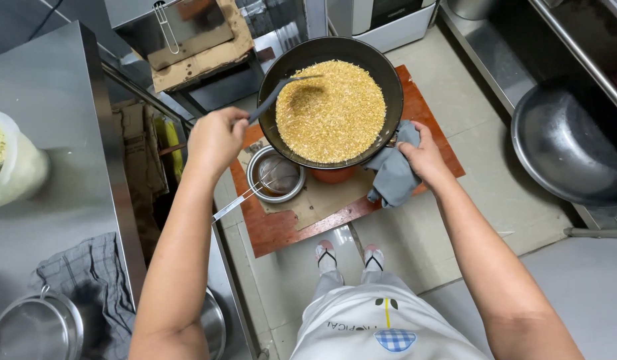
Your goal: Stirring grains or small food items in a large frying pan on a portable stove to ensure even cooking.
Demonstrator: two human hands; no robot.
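Head view: black pan (272,80) full of golden fried bits (332,110), sits far centre over a red-brown board (282,230) on the floor. Left hand (215,139) closed round the dark spatula (274,99) handle, at the pan's left rim; blade in the bits. Right hand (423,155) clamps a grey cloth (392,175) on the pan's right rim. Metal strainer (275,177) just under the pan's near-left edge. Steel counter (62,153) left, big bowl (565,143) right.

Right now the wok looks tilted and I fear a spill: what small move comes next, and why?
Probably sweep the dark spatula in the left hand toward the strainer pot below; the right hand grips the wok through a grey cloth, grains heaped.
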